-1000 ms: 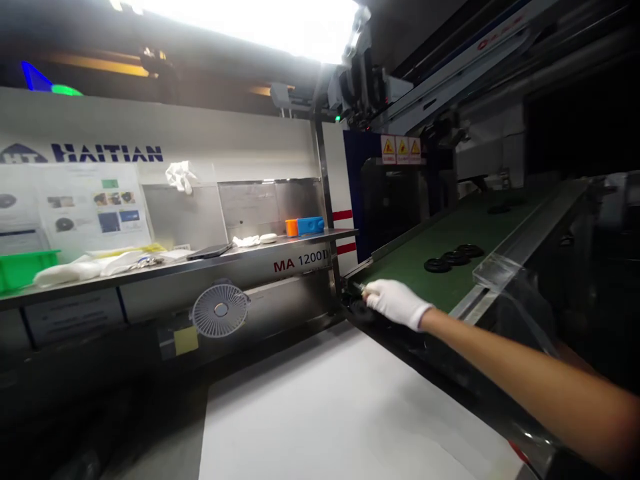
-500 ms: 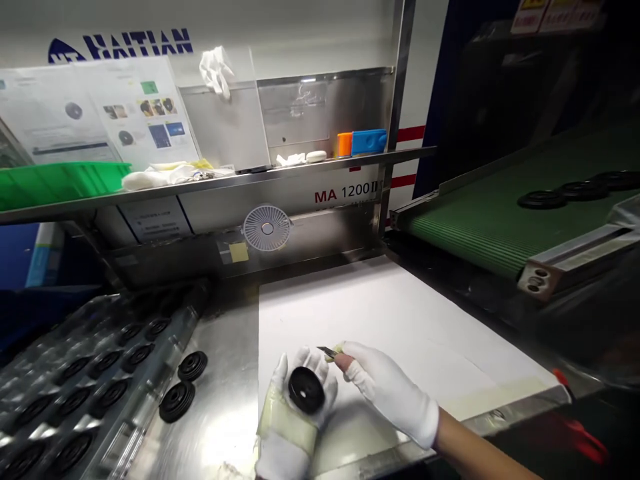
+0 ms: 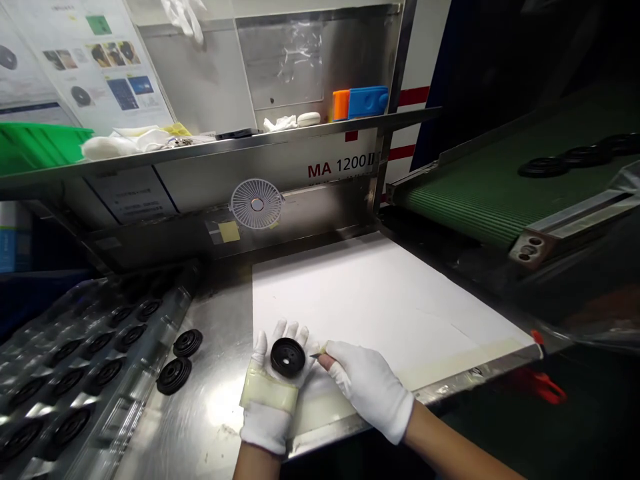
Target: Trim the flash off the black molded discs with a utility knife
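Observation:
My left hand (image 3: 270,393), in a white glove with yellowish tape around the palm, faces up with its fingers stretched out. On it rests a round black grooved disc (image 3: 288,358) with a small hole in the middle. My right hand (image 3: 367,383), also gloved, pinches a small craft knife (image 3: 317,356) between thumb and forefinger. Its dark pointed blade sticks out just right of the disc; whether it touches the disc I cannot tell. Two similar black discs (image 3: 174,375) lie on the metal tabletop to the left.
A white sheet (image 3: 350,293) covers part of the bench. On the left stands a clear tray (image 3: 145,373) with several black discs. At right a green conveyor (image 3: 465,207) carries more discs. The shelf behind holds a green bin (image 3: 43,147); below hangs a fan (image 3: 257,204).
The view has tilted downward. My left hand's fingers have spread out straighter, and the disc lies turned with its grooved face showing. The knife's blade has come closer to the disc.

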`<state>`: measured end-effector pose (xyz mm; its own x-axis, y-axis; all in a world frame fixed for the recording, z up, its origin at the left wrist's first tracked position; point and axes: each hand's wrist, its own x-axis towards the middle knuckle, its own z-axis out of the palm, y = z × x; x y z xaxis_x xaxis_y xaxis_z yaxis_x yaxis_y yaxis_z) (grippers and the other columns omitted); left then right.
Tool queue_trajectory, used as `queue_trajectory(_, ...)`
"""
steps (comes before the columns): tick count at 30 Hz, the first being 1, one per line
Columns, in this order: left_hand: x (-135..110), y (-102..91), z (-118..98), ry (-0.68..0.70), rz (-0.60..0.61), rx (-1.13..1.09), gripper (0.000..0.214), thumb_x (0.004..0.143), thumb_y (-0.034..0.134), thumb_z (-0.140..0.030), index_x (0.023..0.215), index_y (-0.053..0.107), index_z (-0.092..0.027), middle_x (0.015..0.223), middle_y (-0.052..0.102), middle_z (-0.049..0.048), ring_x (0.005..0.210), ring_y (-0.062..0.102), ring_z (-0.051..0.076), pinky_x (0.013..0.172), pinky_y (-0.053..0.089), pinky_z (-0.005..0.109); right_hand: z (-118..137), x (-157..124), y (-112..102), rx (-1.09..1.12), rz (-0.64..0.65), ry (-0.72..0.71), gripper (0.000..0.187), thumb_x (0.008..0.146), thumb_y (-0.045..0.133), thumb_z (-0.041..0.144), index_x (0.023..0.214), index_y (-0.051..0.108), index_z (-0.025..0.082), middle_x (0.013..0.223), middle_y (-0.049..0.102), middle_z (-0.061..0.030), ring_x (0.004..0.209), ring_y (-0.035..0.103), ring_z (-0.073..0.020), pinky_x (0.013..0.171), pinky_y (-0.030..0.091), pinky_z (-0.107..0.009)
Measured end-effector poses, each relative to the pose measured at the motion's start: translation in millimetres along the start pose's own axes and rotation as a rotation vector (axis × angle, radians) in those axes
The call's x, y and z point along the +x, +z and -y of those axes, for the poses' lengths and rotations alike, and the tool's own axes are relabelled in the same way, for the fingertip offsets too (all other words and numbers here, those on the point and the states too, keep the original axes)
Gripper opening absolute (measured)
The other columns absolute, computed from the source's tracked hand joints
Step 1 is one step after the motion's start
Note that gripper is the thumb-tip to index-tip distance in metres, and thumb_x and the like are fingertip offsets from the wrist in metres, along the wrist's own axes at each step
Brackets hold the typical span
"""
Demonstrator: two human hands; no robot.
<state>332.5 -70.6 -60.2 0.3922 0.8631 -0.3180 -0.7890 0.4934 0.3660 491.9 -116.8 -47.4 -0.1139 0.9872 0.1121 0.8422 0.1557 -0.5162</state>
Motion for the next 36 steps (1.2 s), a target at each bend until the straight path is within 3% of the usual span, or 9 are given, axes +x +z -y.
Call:
queue_trajectory(4,0.4,3.9,7.0,0.106,-0.021,-0.002,0.035,0.067,0.048,-0.004,0.097,0.062,-0.018,0.094,0.063,0.0064,0.092,0.058,0.018,0.085,0.045,0.036,0.7,1.9,3.7,-0.059,0.008,-0.013,0.028,0.094,0.033,0.038,0.079,0.053,0.024,0.074,0.063,0.0017,0.068,0.058,-0.0160,0.057,0.032,-0.023)
queue_trajectory(7,4.1,10.2,13.1,0.182,-0.038,0.026,0.024,0.066,0.051,-0.007,0.086,0.063,-0.016,0.074,0.059,0.0033,0.069,0.057,0.015,0.070,0.049,0.030,2.2,4.5,8.7,-0.086,0.006,-0.016,0.029,0.094,0.033,0.039,0.079,0.052,0.024,0.073,0.062,0.0024,0.067,0.058,-0.0155,0.056,0.030,-0.023)
queue_trajectory(10,6.4,16.2,16.4,0.187,-0.084,0.039,0.006,0.072,0.057,-0.016,0.076,0.062,-0.016,0.066,0.054,0.0004,0.060,0.053,0.011,0.061,0.048,0.025,3.9,6.5,11.9,-0.101,-0.016,-0.007,0.029,0.094,0.033,0.040,0.080,0.053,0.024,0.074,0.063,0.0027,0.067,0.058,-0.0154,0.055,0.030,-0.024)
queue_trajectory(19,5.8,8.6,21.4,0.290,-0.037,0.081,0.014,0.075,0.058,-0.015,0.089,0.059,-0.016,0.077,0.054,0.0008,0.070,0.053,0.011,0.068,0.047,0.026,8.3,-0.3,21.8,-0.067,-0.050,0.034,0.026,0.095,0.032,0.038,0.085,0.053,0.025,0.075,0.063,0.0023,0.067,0.058,-0.0153,0.055,0.029,-0.024)
queue_trajectory(27,9.3,12.0,20.4,0.308,-0.043,0.052,0.008,0.074,0.057,-0.015,0.082,0.059,-0.017,0.073,0.052,-0.0010,0.067,0.052,0.010,0.064,0.047,0.024,14.8,-9.5,33.0,-0.015,-0.054,0.044,0.030,0.095,0.029,0.038,0.078,0.049,0.024,0.068,0.060,0.0039,0.060,0.055,-0.0140,0.053,0.029,-0.023)
queue_trajectory(31,5.8,11.9,21.2,0.394,-0.083,0.070,0.016,0.076,0.056,-0.017,0.091,0.060,-0.018,0.086,0.058,0.0023,0.083,0.056,0.014,0.079,0.047,0.028,20.2,-12.3,37.0,0.026,-0.045,0.026,0.031,0.095,0.030,0.038,0.077,0.051,0.024,0.069,0.060,0.0037,0.061,0.055,-0.0136,0.054,0.030,-0.023)
queue_trajectory(34,-2.8,9.8,15.4,0.222,-0.054,0.134,0.032,0.077,0.053,-0.021,0.109,0.056,-0.019,0.109,0.057,0.0099,0.101,0.054,0.024,0.084,0.047,0.040,19.8,-11.8,34.5,0.023,-0.036,0.026,0.031,0.095,0.030,0.037,0.077,0.052,0.023,0.069,0.060,0.0029,0.061,0.055,-0.0143,0.055,0.030,-0.023)
queue_trajectory(36,-7.4,8.1,9.8,0.104,-0.023,0.153,0.037,0.076,0.050,-0.019,0.113,0.054,-0.017,0.109,0.058,0.0128,0.099,0.055,0.026,0.080,0.048,0.041,17.8,-10.2,30.7,0.045,-0.039,0.028,0.028,0.095,0.031,0.035,0.082,0.053,0.023,0.073,0.061,0.0019,0.066,0.057,-0.0146,0.057,0.032,-0.023)
